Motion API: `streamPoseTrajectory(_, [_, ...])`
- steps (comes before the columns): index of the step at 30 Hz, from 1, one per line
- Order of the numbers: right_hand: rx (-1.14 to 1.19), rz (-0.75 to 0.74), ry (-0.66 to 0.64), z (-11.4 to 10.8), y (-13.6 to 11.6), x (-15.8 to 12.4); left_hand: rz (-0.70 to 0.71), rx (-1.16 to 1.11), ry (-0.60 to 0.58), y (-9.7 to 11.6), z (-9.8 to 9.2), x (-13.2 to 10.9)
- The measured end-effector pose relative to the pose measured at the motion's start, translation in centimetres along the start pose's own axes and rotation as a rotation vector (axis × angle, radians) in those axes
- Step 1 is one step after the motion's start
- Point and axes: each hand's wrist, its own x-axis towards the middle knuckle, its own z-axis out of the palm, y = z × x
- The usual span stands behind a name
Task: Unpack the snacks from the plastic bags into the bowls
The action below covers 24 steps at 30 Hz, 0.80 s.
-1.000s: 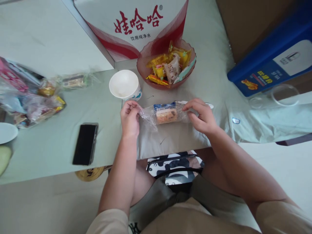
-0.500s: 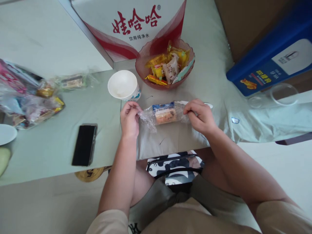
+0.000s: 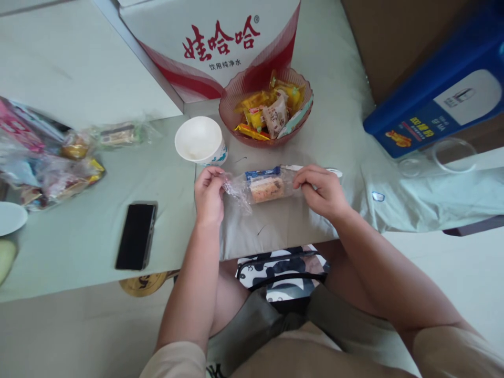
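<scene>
Between my two hands, over the near part of the table, a clear plastic wrapper (image 3: 238, 192) is stretched out with a baked snack (image 3: 267, 189) inside it. My left hand (image 3: 210, 193) pinches the wrapper's crumpled left end. The right end is gripped in the closed fingers of my right hand (image 3: 321, 190). Just behind the snack lies a small blue packet (image 3: 262, 172). A white, slim-handled utensil (image 3: 334, 171) is partly covered by my right hand; its kind is unclear. Beyond my left hand stands a white paper cup (image 3: 200, 140).
A pink glass bowl (image 3: 232, 118) of wrapped snacks stands in front of a white and red carton (image 3: 220, 79). A phone (image 3: 136, 236) and several packaged snacks (image 3: 59, 173) lie left. At right are a clear plastic cup (image 3: 452, 156) and a blue box (image 3: 437, 105).
Both hands keep hold of the wrapper's ends, and the snack stays in nearly the same place. My right hand has shifted very slightly; the whole view has dropped a little.
</scene>
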Motion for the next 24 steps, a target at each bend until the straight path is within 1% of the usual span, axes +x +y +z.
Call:
streamPoseTrajectory(5, [0.008, 0.052, 0.178, 0.06, -0.11, 0.08, -0.002, -0.034, 0.041, -0.05, -0.13, 0.21])
streamPoseTrajectory(11, [0.093, 0.141, 0.303, 0.02, -0.42, 0.24, 0.046, -0.061, 0.087, -0.16, -0.2, 0.37])
streamPoseTrajectory(14, [0.157, 0.262, 0.421, 0.1, -0.16, 0.19, 0.086, -0.093, 0.152, -0.17, -0.42, 0.48])
streamPoseTrajectory(16, [0.201, 0.355, 0.48, 0.18, 0.16, 0.15, 0.073, -0.124, 0.177, -0.15, -0.61, 0.56])
streamPoseTrajectory(19, [0.233, 0.417, 0.48, 0.27, 0.37, 0.16, 0.011, -0.136, 0.157, -0.13, -0.76, 0.63])
streamPoseTrajectory(22, [0.248, 0.415, 0.42, 0.25, -0.04, 0.19, -0.003, -0.114, 0.113, -0.12, -0.68, 0.61])
streamPoseTrajectory(24, [0.255, 0.438, 0.351, 0.15, -0.51, 0.15, -0.002, -0.093, 0.092, -0.11, -0.56, 0.58])
